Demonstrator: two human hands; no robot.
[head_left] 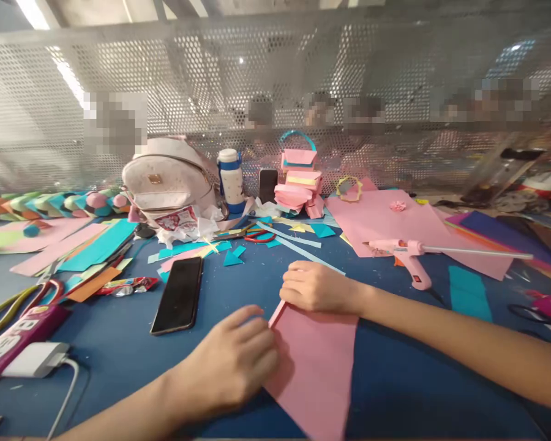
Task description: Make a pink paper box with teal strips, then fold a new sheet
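Note:
A sheet of pink paper [319, 361] lies slanted on the blue table in front of me, with a narrow strip folded up along its upper left edge. My right hand [312, 286] is closed over the far end of that fold, its fingers bent and pressed on the paper. At the left edge of the sheet, my left hand [239, 355] has its fingers curled over the nearer part of the fold. Its thumb and fingertips are largely hidden, and the hand is slightly blurred. A black phone [177, 295] lies just left of my hands.
A pink glue gun [408, 254] lies at the right by large pink sheets [386, 214]. Behind stand a white backpack [169, 177], a bottle [232, 180] and a pink paper model [300, 180]. Scissors [18, 306], a power strip [22, 337] and paper scraps [233, 256] lie around.

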